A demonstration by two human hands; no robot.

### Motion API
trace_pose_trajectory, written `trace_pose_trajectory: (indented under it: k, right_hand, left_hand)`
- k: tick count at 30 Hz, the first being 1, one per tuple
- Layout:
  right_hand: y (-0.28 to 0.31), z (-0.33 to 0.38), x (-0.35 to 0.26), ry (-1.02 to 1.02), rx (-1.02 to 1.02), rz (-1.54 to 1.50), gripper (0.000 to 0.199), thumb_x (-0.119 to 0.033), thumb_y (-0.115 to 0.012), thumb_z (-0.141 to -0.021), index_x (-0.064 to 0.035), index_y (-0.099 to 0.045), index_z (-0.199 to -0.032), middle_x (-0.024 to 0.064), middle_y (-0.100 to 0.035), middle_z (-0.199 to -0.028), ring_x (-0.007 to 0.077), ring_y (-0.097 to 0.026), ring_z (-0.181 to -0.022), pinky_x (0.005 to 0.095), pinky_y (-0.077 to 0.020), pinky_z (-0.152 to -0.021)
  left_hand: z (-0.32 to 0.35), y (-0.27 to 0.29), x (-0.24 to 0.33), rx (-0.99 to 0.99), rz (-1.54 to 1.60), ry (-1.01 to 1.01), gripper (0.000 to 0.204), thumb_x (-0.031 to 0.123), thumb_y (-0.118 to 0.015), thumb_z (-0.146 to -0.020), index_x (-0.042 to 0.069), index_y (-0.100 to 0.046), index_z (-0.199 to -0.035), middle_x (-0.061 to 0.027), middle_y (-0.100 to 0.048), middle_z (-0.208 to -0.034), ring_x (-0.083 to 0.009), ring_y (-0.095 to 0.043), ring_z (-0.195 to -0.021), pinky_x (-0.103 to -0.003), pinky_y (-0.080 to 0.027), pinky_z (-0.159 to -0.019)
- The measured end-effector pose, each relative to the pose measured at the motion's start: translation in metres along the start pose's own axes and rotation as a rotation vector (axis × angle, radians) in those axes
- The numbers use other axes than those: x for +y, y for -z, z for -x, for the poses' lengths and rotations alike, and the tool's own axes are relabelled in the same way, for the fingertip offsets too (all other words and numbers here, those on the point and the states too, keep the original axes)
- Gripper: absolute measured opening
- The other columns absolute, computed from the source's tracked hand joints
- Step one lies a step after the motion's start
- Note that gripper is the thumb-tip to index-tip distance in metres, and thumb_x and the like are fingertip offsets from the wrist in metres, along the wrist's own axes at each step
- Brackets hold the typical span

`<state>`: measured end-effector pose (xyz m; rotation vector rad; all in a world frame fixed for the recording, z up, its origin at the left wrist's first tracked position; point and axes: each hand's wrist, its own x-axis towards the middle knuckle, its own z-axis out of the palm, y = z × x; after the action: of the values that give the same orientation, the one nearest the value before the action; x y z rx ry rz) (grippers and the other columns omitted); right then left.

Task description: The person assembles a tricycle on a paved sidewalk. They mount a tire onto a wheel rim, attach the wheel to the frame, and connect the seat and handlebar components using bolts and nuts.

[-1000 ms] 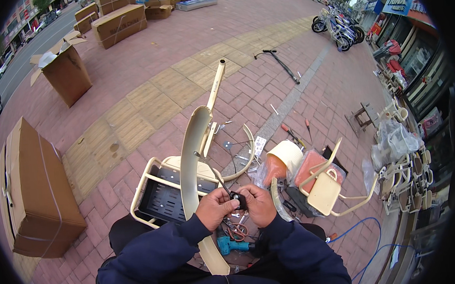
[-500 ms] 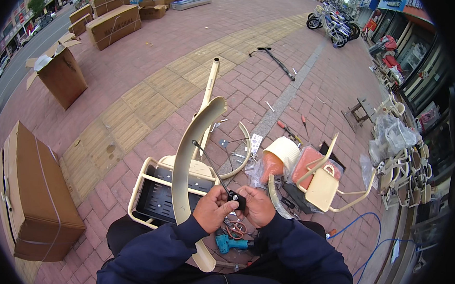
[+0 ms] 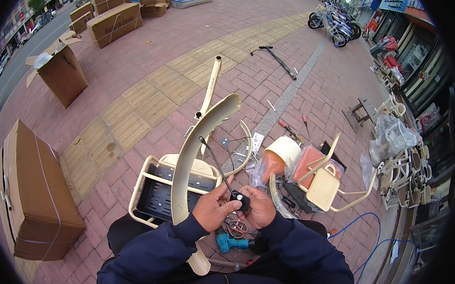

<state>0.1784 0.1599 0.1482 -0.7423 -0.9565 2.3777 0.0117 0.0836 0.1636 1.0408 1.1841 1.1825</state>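
Observation:
Between my hands is a small black bracket [image 3: 240, 199] with a shiny bolt head on its face. A thin dark stay rod [image 3: 216, 163] runs from it up to a curved cream mudguard [image 3: 179, 184], which stands across my left forearm. My left hand [image 3: 214, 210] closes on the bracket from the left, thumb beside the bolt, index finger lifted along the rod. My right hand [image 3: 259, 207] pinches the bracket's right side with thumb and fingertips. Below them lie a teal power drill [image 3: 231, 243] and a red-handled tool [image 3: 237, 228], partly hidden.
A cream rack with a black basket [image 3: 158, 195] stands at left. Cream chair-like frames [image 3: 322, 188], orange wrapped pads [image 3: 312, 163] and screwdrivers [image 3: 289, 128] lie at right. A hand pump [image 3: 280, 62] lies farther off. Cardboard boxes [image 3: 40, 195] stand left; a blue hose [image 3: 376, 237] curls right.
The mudguard's upper end has swung right, and the rod and bracket have shifted slightly right with it. My left index finger has lifted off and straightened. My right hand has barely moved.

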Motion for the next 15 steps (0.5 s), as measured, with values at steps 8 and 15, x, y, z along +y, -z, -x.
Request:
trace_pose_trajectory:
  k: [8, 15]
  right_hand:
    - [-0.008, 0.004, -0.011, 0.077, 0.003, 0.237, 0.026, -0.031, -0.047, -0.103, -0.0055, -0.053, -0.101, 0.0014, -0.057, -0.076, 0.0086, -0.054, -0.061, 0.0217, -0.0445, -0.055]
    - [-0.015, 0.011, -0.017, 0.21, -0.003, 0.498, 0.022, -0.024, -0.049, -0.103, -0.0032, -0.054, -0.1, -0.0005, -0.056, -0.075, 0.0056, -0.052, -0.061, 0.0202, -0.0431, -0.056]
  left_hand:
    - [0.0, 0.0, -0.001, -0.037, 0.109, -0.019, 0.077, 0.017, -0.066, -0.094, 0.004, -0.02, -0.154, -0.0008, -0.055, -0.089, -0.0065, -0.052, -0.081, -0.021, -0.045, -0.076]
    - [0.005, 0.001, 0.004, -0.073, 0.088, -0.03, 0.078, 0.032, -0.061, -0.098, 0.002, -0.016, -0.154, 0.0003, -0.05, -0.093, -0.0066, -0.046, -0.083, -0.019, -0.041, -0.077]
